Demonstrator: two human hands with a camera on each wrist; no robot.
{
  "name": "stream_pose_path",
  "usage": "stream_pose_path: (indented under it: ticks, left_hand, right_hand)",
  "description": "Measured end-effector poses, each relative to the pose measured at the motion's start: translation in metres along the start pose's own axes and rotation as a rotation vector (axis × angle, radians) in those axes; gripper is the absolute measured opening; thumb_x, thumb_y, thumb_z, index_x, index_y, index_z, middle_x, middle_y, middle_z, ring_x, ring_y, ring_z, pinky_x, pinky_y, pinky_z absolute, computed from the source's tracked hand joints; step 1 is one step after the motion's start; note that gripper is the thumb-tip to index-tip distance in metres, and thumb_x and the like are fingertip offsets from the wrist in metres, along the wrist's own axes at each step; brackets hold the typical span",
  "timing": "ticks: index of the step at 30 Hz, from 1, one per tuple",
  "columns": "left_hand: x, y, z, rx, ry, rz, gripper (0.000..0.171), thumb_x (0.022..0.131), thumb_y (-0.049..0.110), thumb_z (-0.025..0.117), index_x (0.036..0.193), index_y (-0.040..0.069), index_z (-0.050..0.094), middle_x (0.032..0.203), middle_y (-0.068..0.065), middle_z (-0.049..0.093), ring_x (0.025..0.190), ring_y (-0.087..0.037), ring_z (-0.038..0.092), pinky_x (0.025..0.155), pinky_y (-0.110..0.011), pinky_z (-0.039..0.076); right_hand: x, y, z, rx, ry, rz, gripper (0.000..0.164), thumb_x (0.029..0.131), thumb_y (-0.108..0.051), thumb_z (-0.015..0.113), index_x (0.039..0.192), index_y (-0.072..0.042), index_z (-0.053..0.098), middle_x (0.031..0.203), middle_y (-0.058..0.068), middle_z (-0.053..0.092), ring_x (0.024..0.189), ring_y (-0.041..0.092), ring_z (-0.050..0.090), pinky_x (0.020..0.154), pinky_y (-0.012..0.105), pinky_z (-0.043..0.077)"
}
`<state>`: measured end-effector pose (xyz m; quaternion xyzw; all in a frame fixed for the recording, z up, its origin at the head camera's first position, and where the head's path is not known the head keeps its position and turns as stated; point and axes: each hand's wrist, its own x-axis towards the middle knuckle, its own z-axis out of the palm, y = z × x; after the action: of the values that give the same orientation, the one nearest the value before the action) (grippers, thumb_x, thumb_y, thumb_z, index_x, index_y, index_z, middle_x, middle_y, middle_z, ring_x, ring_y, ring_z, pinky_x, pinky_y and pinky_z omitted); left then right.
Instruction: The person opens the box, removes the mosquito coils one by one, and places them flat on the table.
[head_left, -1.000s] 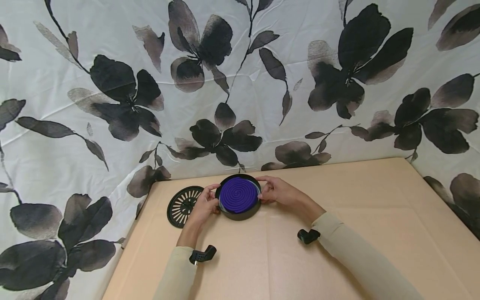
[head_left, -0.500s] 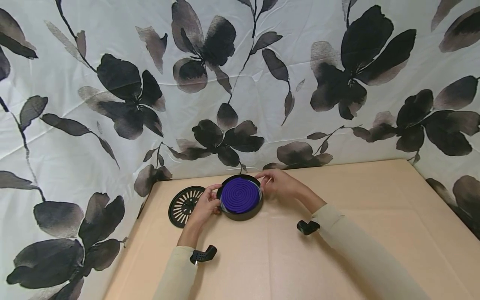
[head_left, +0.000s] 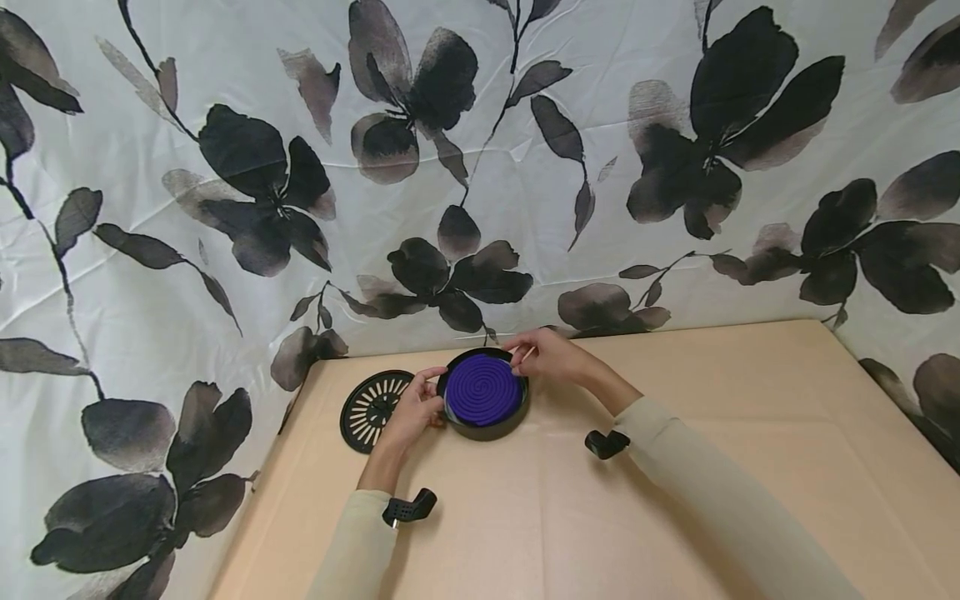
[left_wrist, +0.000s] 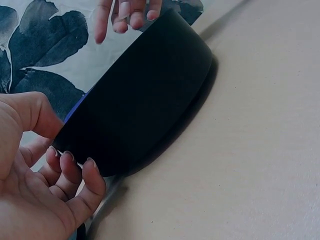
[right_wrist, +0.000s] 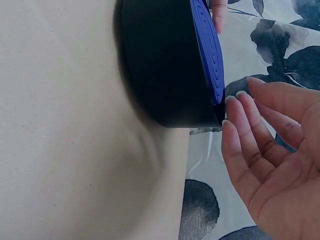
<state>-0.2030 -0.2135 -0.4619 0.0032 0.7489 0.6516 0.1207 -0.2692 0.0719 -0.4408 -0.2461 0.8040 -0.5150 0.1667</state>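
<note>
Head view: purple spiral coil (head_left: pixel 482 390) inside black container (head_left: pixel 489 432)

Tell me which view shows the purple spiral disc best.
The head view, because the purple spiral disc faces that camera. The right wrist view shows part, steeply slanted; the left wrist, only a sliver past the black container.

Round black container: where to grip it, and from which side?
Probably the outer side wall of the round black container, from left and right together: the wall is deep and curved, while the purple spiral coil nearly fills the top, leaving little finger room inside. The left hand is at the left side, the right hand by the far right.
</note>
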Motion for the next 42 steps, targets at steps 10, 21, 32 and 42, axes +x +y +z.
stream_pose_path:
  ticks: [10, 21, 32, 42]
  left_hand:
    - [0.016, -0.024, -0.002, 0.014, 0.041, 0.022, 0.064, 0.087, -0.012, 0.053, 0.148, 0.005, 0.044, 0.094, -0.003, 0.034, 0.068, -0.017, 0.046, 0.056, -0.030, 0.052]
    - [0.017, -0.025, -0.002, 0.026, 0.029, 0.044, 0.063, 0.087, -0.012, 0.052, 0.147, 0.004, 0.044, 0.093, -0.002, 0.035, 0.061, -0.017, 0.045, 0.054, -0.029, 0.051]
    - [0.016, -0.025, -0.004, 0.012, 0.040, 0.041, 0.063, 0.087, -0.013, 0.052, 0.147, 0.006, 0.046, 0.093, -0.002, 0.034, 0.063, -0.017, 0.043, 0.054, -0.028, 0.048]
    - [0.012, -0.018, -0.006, 0.000, -0.001, -0.002, 0.067, 0.088, -0.014, 0.053, 0.151, 0.002, 0.039, 0.097, -0.007, 0.035, 0.071, -0.020, 0.045, 0.057, -0.032, 0.049]
  right_hand:
    - [0.011, -0.007, 0.001, -0.041, -0.025, 0.036, 0.050, 0.087, 0.004, 0.072, 0.135, 0.008, 0.059, 0.110, 0.019, 0.070, 0.090, 0.020, 0.068, 0.079, 0.026, 0.057]
    - [0.024, -0.007, 0.007, -0.162, -0.037, 0.027, 0.055, 0.085, 0.001, 0.076, 0.137, 0.004, 0.058, 0.122, 0.020, 0.069, 0.099, 0.029, 0.069, 0.081, 0.029, 0.056]
    - [0.024, -0.013, 0.016, -0.198, -0.038, 0.027, 0.059, 0.085, -0.004, 0.077, 0.140, 0.001, 0.055, 0.121, 0.015, 0.071, 0.107, 0.029, 0.068, 0.090, 0.036, 0.055]
    - [0.023, -0.012, 0.018, -0.163, 0.003, 0.021, 0.056, 0.087, 0.000, 0.075, 0.139, 0.002, 0.056, 0.120, 0.015, 0.071, 0.099, 0.024, 0.067, 0.089, 0.034, 0.056]
